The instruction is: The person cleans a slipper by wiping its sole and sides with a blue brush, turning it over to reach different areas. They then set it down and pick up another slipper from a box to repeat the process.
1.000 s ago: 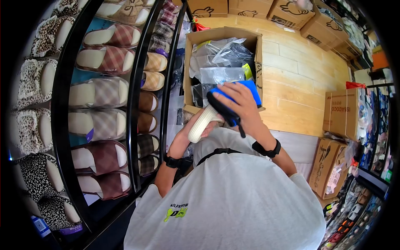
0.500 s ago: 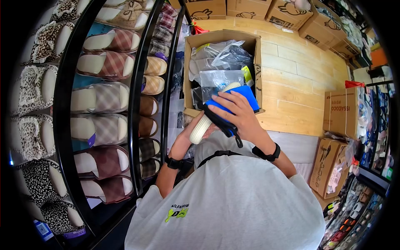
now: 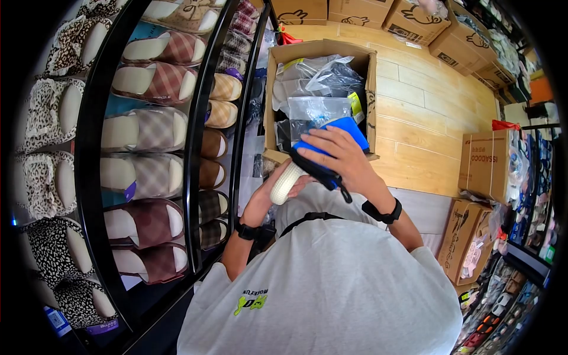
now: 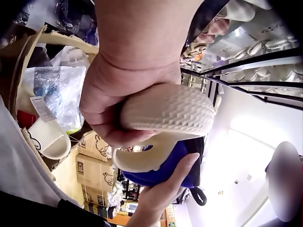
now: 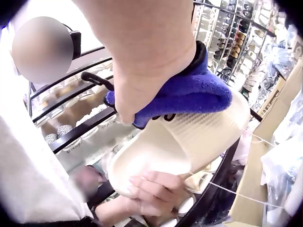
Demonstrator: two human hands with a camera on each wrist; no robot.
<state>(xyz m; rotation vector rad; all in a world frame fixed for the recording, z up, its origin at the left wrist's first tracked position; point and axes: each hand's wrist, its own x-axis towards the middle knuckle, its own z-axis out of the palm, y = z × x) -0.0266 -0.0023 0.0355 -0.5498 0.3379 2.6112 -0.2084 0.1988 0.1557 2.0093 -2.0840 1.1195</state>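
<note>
A cream textured slipper [image 3: 286, 183] is gripped by my left hand [image 3: 267, 190], whose fingers curl round its sole edge in the left wrist view [image 4: 118, 109]. My right hand [image 3: 343, 161] holds a blue fuzzy cloth pad [image 3: 349, 131] with black trim and a loop, pressed on the slipper's upper. In the right wrist view the blue pad [image 5: 189, 97] lies across the strap of the slipper [image 5: 208, 137], and the left fingers hold the sole's near edge. Another white slipper [image 4: 49, 139] with a tag hangs by the carton in the left wrist view.
An open carton [image 3: 371, 89] of bagged items stands just beyond my hands. Black racks [image 3: 192, 118] with rows of plaid and leopard slippers [image 3: 50, 183] are on the left. More cartons [image 3: 485, 160] and a shoe rack line the right, on a wood floor [image 3: 414, 124].
The blue pad has shifted slightly back and forth over the slipper under my right hand. My left hand keeps its grip, and the head view has moved a little.
</note>
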